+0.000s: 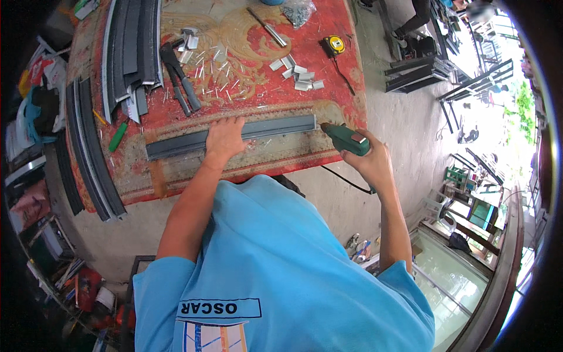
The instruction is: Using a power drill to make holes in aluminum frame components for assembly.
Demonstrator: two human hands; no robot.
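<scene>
A long grey metal profile lies lengthwise along the near side of the table. My left hand is laid over its middle, fingers across the far edge and thumb toward the right, holding it down. In my right hand is a green power drill, gripped by its handle. The drill points left, its dark nose close to the profile's right end; whether the tip touches cannot be made out. A black cord runs below the drill, under the table edge.
On the red patterned tabletop lie pliers-like long-handled cutters, small metal brackets, scattered slivers, a yellow tape measure, a metal rod and a green-handled screwdriver. Stacked dark profiles stand at left. A person's leg shows far right.
</scene>
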